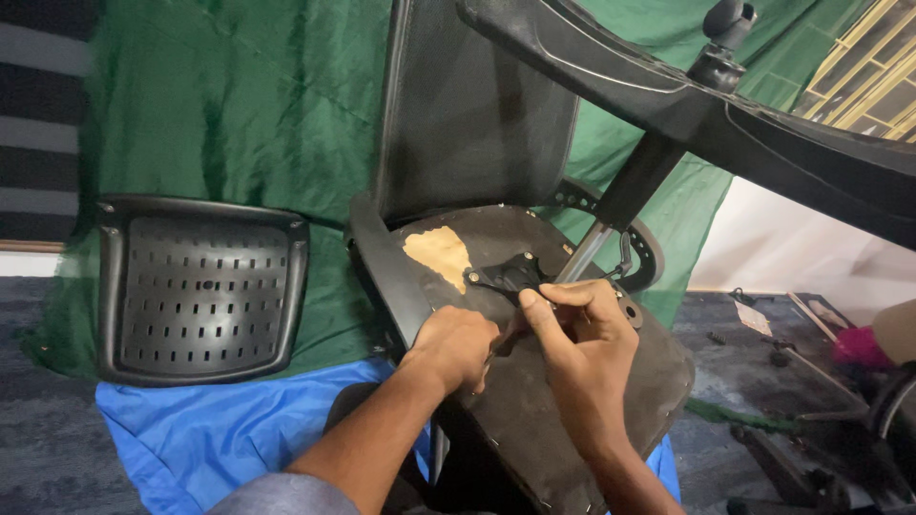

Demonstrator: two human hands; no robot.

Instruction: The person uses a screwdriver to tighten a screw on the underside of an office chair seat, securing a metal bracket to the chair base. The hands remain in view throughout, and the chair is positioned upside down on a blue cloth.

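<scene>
Going from the left edge over to the chair seat (534, 401): there's a black slotted backrest shell (200, 286) leaning on the green cloth (239, 105), well left of the seat, and a blue sheet (219, 429) spread on the floor below it. None of that is in your way.

The seat is flipped underside-up and tilted toward you, with a torn tan patch (439, 253) just up-left of the metal mounting plate (506, 277) at its middle. The gas cylinder (620, 205) runs up and right from that plate to the star base (687, 86) overhead.

Your left hand (456, 345) is curled shut and pressed against the seat just below-left of the plate, and I can't tell if there's anything inside that fist. Your right hand (582, 358) has its grip pinched shut on something small and dark right at the plate's lower edge; too hidden to say what.

My take: keep that left hand braced hard so the seat doesn't rock. Work straight in line with the plate, not at an angle. That base hanging above looks top-heavy, so watch it doesn't swing down.
</scene>
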